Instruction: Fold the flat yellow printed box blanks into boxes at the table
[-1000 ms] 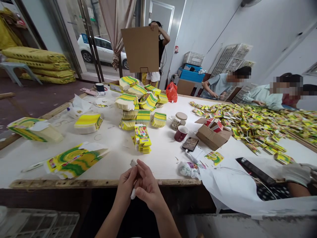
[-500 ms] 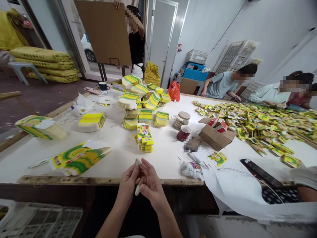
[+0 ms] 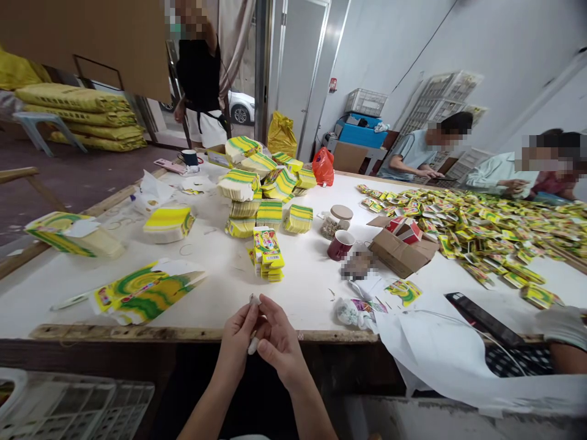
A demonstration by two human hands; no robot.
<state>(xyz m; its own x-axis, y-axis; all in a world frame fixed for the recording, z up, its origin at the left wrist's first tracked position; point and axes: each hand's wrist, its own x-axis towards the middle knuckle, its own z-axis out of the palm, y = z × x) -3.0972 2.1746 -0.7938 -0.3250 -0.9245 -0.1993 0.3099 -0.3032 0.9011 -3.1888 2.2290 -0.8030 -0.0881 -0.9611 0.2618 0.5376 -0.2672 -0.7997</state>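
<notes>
My left hand [image 3: 237, 342] and my right hand [image 3: 277, 342] meet at the near edge of the white table [image 3: 302, 269]. Both pinch a small white tube-like piece [image 3: 252, 344] between their fingertips, its top end near the table's wooden rim. What the piece is I cannot make out. A short stack of yellow-green packets [image 3: 267, 253] stands on the table just beyond my hands. A flat yellow-green wrapper sheet [image 3: 147, 291] lies to the left.
Bundles of yellow-green packs [image 3: 261, 189] are piled mid-table, with a maroon mug [image 3: 339, 245], a jar [image 3: 337, 219] and an open carton [image 3: 398, 247]. Loose packets [image 3: 486, 232] cover the right side, where seated people work. A person [image 3: 199, 85] carries cardboard [image 3: 87, 40] at the back left. A gloved hand [image 3: 562, 324] rests at right.
The person with the cardboard sheet has walked closer and leftward. My hands stay together on the small white piece, barely shifted.
</notes>
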